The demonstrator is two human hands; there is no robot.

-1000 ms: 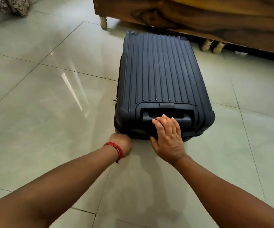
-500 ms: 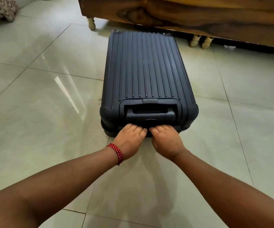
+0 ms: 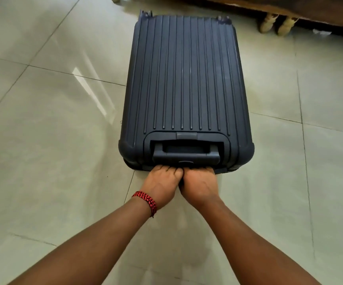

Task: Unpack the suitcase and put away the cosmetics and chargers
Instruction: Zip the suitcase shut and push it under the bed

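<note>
1 view, head camera: dark navy ribbed hard-shell suitcase (image 3: 187, 79) lies flat and closed on the pale glossy tile floor (image 3: 43, 140), its handle end towards the person. Left hand (image 3: 162, 186) and right hand (image 3: 199, 186) touch, fingers curled onto its near edge below the recessed handle (image 3: 187, 154). Shell likely rigid, smooth, possibly heavy; take hold at the handle or the zip seam.

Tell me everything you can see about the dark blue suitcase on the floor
The dark blue hard-shell suitcase lies flat on the pale glossy tiled floor, closed, its ribbed plastic-looking face up. Long ridges run along its length. At the near end a recessed pull handle sits retracted. Two wheels show at the far end, near a wooden furniture piece. The left hand and right hand press side by side against its near edge, fingertips tucked out of sight.
</note>
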